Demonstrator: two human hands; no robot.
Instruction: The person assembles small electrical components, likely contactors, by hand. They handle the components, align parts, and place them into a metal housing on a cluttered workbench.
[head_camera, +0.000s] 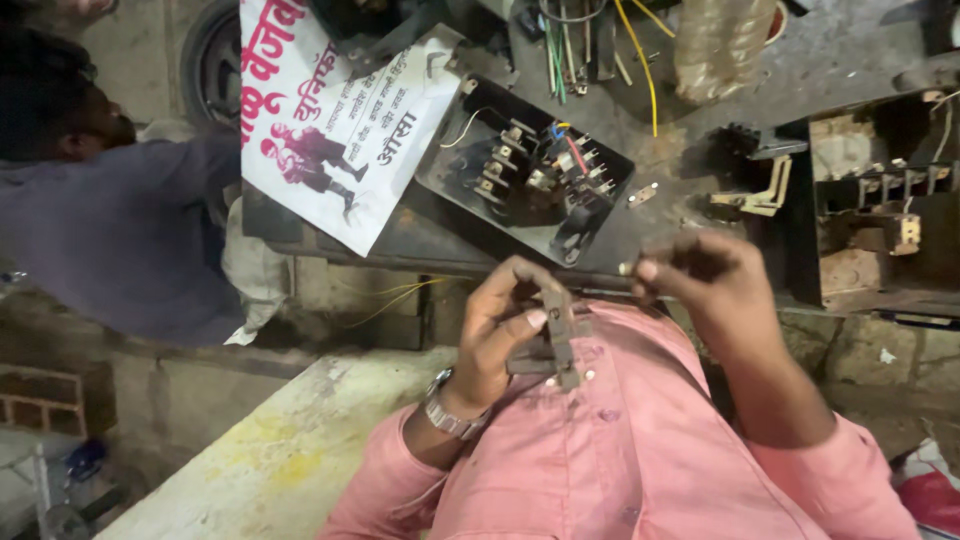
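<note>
Fingers (520, 318) of left hand (500, 335) around a metal bracket (558, 340).

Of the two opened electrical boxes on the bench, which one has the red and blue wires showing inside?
The black box beside the white poster, above the left hand. The box at the right edge shows only brownish, rusty parts.

Open black switch box (527, 172) with contacts and coloured wires on the dark table (690, 150), white poster with pink print (335, 110) beside it, yellow wire (645, 70), clear plastic bottle (722, 40), another person's grey sleeve (130, 230) at left, bricks (45, 405) below.
</note>
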